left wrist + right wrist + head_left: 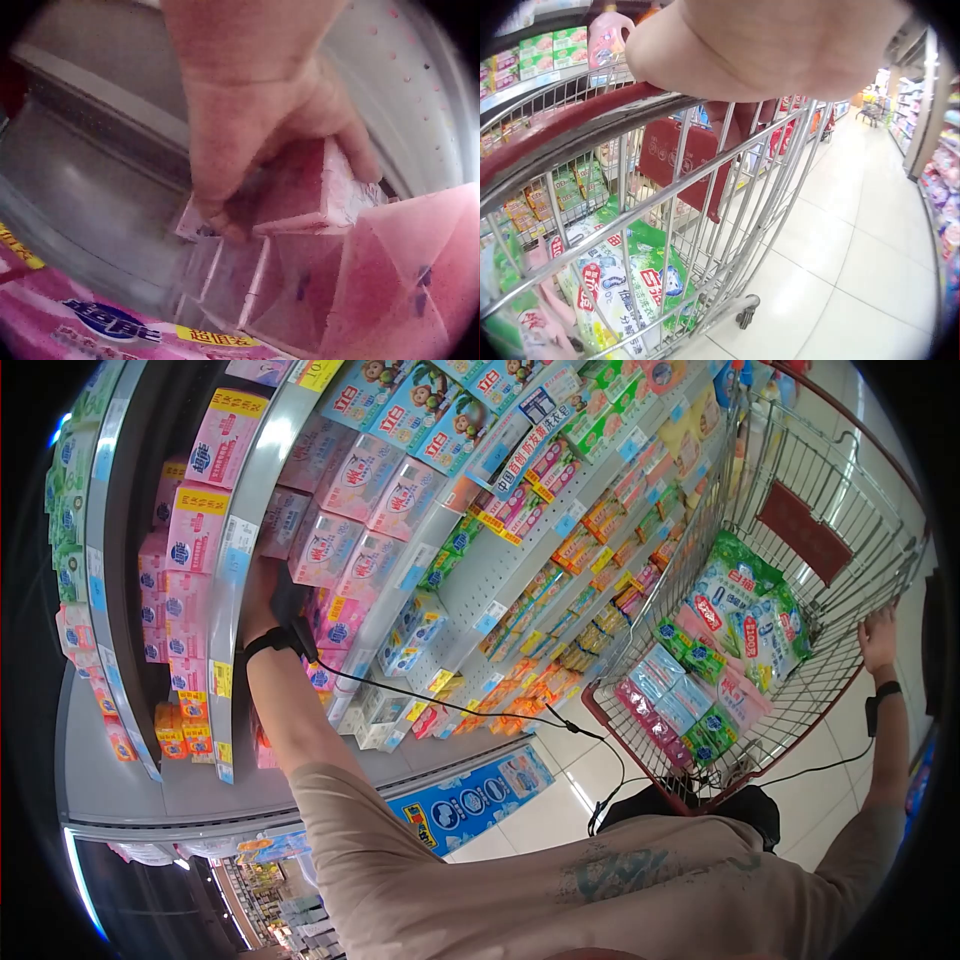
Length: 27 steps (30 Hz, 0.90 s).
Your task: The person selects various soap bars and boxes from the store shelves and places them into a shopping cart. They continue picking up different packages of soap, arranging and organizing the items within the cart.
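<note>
My left hand (259, 127) reaches in among pink soap packs on the shelf. In the left wrist view its thumb and fingers straddle a pink wrapped soap pack (300, 187), gripping it by two sides. More pink packs (300, 289) sit right below and beside that one. In the head view the left hand (262, 590) is partly hidden between stacked boxes. Over on the right, my right hand (880, 638) holds the rim of a metal shopping cart (830, 705), its fingers (739, 120) curled over the rail.
Green and white detergent bags (745, 610) and several soap packs (665, 690) lie in the cart. Pink and white boxes (365, 480) crowd the shelf beside the left arm. A shelf edge with price tags (240, 540) runs close by the wrist. A cable (450, 705) hangs across the body.
</note>
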Each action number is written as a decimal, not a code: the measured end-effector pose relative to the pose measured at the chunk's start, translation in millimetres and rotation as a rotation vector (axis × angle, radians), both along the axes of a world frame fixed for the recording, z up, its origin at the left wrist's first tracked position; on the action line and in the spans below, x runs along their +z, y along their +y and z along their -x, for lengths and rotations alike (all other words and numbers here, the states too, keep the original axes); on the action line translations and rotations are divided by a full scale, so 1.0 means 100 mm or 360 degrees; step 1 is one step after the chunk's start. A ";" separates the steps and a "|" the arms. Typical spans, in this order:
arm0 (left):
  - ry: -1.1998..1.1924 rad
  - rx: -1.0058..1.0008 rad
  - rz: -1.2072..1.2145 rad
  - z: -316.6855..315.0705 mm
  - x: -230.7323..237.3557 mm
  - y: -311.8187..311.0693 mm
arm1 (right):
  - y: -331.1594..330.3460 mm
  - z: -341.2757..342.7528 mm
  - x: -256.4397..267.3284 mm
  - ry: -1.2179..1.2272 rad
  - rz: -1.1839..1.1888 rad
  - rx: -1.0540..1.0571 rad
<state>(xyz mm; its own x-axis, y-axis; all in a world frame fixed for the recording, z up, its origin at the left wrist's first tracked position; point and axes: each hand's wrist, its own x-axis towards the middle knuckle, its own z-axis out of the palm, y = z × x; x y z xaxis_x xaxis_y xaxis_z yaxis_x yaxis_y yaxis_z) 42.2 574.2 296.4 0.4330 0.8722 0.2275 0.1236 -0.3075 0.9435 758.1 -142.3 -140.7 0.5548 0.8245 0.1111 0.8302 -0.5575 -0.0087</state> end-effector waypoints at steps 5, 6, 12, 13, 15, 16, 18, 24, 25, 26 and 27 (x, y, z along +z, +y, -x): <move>-0.0011 0.0008 -0.0016 0.08 -0.01 0.07 | 0.04 0.03 0.09 0.0049 0.0125 -0.0041; -0.0014 -0.0005 -0.0021 0.11 -0.02 0.10 | 0.05 0.03 0.09 0.0003 0.0103 -0.0034; -0.0055 -0.0114 -0.0071 0.33 -0.12 0.49 | 0.05 0.02 0.05 -0.0003 0.0213 -0.0095; -0.0072 -0.0106 -0.0105 0.33 -0.15 0.55 | 0.09 0.07 0.12 0.0025 0.0278 -0.0136; -0.0095 -0.0043 -0.0183 0.32 -0.20 0.58 | 0.11 0.08 0.19 0.0002 0.0310 -0.0174; -0.0105 0.0013 -0.0220 0.32 -0.22 0.59 | 0.10 0.07 0.13 -0.0043 0.0287 -0.0163; -0.0285 0.0121 -0.0139 0.34 -0.26 0.69 | 0.09 0.05 0.07 -0.0046 0.0296 -0.0182; -0.0179 0.0238 -0.0318 0.15 -0.24 0.26 | 0.14 0.13 0.18 0.0015 0.0312 -0.0181; -0.0153 0.0285 -0.0327 0.17 -0.25 0.25 | 0.14 0.13 0.19 -0.0014 0.0299 -0.0170; -0.0123 0.0330 -0.0333 0.21 -0.26 0.22 | 0.13 0.11 0.20 -0.0005 0.0292 -0.0166; -0.0089 0.0375 -0.0339 0.26 -0.27 0.20 | 0.12 0.11 0.20 0.0008 0.0285 -0.0162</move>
